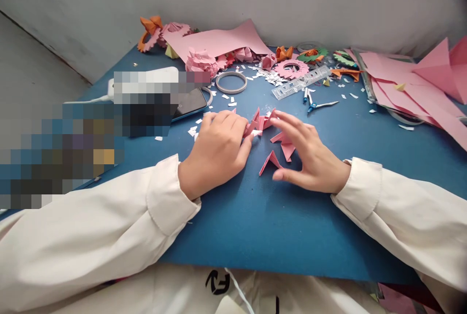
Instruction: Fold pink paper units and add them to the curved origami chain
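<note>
Folded pink pieces (260, 122) sit against the left hand (220, 141), seemingly pinched for steadiness; right hand (310, 153) spreads open beside them.

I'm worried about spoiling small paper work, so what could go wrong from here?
The loose folded pink pieces beside the right hand could be knocked or flattened if it shifts. White paper scraps near the left hand might stick in the folds. The blue-jointed compass lies open beyond the right hand, and its pointed leg could prick or snag.
</note>
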A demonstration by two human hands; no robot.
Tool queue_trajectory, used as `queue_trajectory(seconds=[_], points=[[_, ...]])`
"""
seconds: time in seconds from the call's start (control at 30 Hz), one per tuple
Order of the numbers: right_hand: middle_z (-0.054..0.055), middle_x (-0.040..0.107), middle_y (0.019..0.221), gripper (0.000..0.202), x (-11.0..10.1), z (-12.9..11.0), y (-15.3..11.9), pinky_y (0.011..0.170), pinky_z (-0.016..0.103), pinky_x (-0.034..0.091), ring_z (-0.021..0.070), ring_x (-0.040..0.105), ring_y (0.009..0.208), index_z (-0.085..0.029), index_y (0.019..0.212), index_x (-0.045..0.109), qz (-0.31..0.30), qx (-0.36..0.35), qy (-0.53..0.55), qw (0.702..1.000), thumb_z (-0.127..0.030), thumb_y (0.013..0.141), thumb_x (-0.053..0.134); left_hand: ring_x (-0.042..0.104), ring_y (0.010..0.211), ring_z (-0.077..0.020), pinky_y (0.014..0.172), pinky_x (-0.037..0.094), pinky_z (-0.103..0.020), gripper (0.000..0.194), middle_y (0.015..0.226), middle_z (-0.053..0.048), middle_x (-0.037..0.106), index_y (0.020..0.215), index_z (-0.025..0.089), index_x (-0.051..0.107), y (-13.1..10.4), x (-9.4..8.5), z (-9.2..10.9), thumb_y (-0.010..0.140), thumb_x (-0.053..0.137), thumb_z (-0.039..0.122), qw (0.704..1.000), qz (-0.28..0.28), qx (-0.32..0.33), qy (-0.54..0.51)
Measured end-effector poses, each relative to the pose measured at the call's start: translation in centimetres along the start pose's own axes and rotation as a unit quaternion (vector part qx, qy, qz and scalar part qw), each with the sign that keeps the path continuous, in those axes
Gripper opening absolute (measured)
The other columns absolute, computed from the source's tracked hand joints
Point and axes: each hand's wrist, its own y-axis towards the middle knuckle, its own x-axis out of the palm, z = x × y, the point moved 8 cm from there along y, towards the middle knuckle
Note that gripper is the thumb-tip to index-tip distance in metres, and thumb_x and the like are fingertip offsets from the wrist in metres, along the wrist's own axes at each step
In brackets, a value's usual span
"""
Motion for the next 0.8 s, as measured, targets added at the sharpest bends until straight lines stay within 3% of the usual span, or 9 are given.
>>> queue_trajectory(seconds=[0.07,0.13,0.23,0.3,0.4,0.47,0.53,0.67,0.8], points=[[0.024,0.023,0.154,0.074,0.9,-1.3,-0.1,0.103,0.055,0.032,0.0385,0.025,0.142,-0.020,0.141,0.039,-0.055,-0.071,-0.027,0.996,-0.064,0.084,0.055,0.055,0.110,-0.0350,0.095,0.038,-0.053,0.030,0.104,-0.018,0.065,0.103,0.009,0.060,0.0,-0.4,-0.1,0.095,0.035,0.025,1.000,0.014,-0.014,0.018],[0.018,0.035,0.151,0.050,1.3,-1.4,-0.2,0.103,0.052,0.034,0.0358,0.028,0.142,-0.025,0.131,0.053,-0.070,-0.083,-0.042,0.993,-0.053,0.090,0.055,0.056,0.109,-0.0345,0.097,0.036,-0.054,0.029,0.103,-0.017,0.065,0.102,0.010,0.060,-0.1,-0.5,-0.1,0.093,0.035,0.022,0.999,0.015,-0.016,0.045],[0.009,0.060,0.131,0.021,0.9,-0.2,-0.2,0.101,0.045,0.039,0.0269,0.046,0.132,-0.025,0.111,0.064,-0.024,-0.040,-0.048,0.998,-0.031,0.095,0.052,0.056,0.107,-0.0341,0.098,0.035,-0.054,0.026,0.102,-0.016,0.066,0.093,0.012,0.063,-0.1,-0.1,0.0,0.088,0.038,0.016,0.997,-0.004,-0.009,0.075],[0.012,0.056,0.134,0.019,0.0,0.8,-0.2,0.103,0.047,0.038,0.0276,0.047,0.129,-0.023,0.107,0.065,0.037,0.002,-0.065,0.997,-0.030,0.094,0.054,0.057,0.106,-0.0345,0.097,0.036,-0.055,0.025,0.103,-0.016,0.066,0.089,0.013,0.063,-0.2,0.1,-0.1,0.085,0.039,0.013,0.997,-0.016,-0.009,0.074],[0.021,0.034,0.150,0.054,-0.9,1.5,0.2,0.104,0.053,0.035,0.0352,0.034,0.138,-0.022,0.127,0.055,0.081,0.029,-0.093,0.992,-0.052,0.084,0.064,0.056,0.107,-0.0349,0.095,0.038,-0.056,0.026,0.108,-0.017,0.064,0.094,0.013,0.063,-0.2,0.4,-0.2,0.084,0.039,0.012,0.998,-0.026,-0.020,0.062],[0.022,0.023,0.154,0.080,-0.4,1.5,1.1,0.104,0.056,0.034,0.0394,0.025,0.142,-0.022,0.140,0.044,0.060,0.016,-0.108,0.992,-0.067,0.077,0.063,0.055,0.111,-0.0357,0.092,0.040,-0.056,0.029,0.112,-0.018,0.062,0.099,0.012,0.062,-0.2,0.7,-0.2,0.083,0.038,0.012,0.998,-0.032,-0.031,0.048],[0.019,0.021,0.155,0.082,0.7,1.7,2.4,0.101,0.056,0.035,0.0416,0.023,0.142,-0.025,0.143,0.040,0.019,0.004,-0.128,0.992,-0.071,0.078,0.057,0.053,0.114,-0.0358,0.091,0.042,-0.055,0.031,0.116,-0.019,0.060,0.103,0.011,0.062,-0.1,1.0,-0.3,0.083,0.038,0.011,0.998,-0.041,-0.042,0.029],[0.010,0.061,0.124,0.042,2.6,2.4,4.3,0.089,0.043,0.040,0.0315,0.051,0.118,-0.024,0.118,0.062,-0.029,-0.004,-0.163,0.986,-0.055,0.092,0.048,0.050,0.120,-0.0344,0.096,0.041,-0.054,0.034,0.127,-0.019,0.055,0.111,0.012,0.060,-0.2,1.0,-0.5,0.086,0.037,0.013,0.997,-0.044,-0.060,-0.016],[0.013,0.065,0.094,0.037,1.7,3.6,4.4,0.076,0.037,0.040,0.0250,0.058,0.087,-0.016,0.092,0.067,0.014,0.050,-0.197,0.979,-0.040,0.097,0.039,0.049,0.120,-0.0309,0.102,0.039,-0.051,0.035,0.127,-0.017,0.054,0.121,0.012,0.054,-0.3,0.4,-0.5,0.093,0.037,0.023,0.995,-0.031,-0.065,-0.070]])
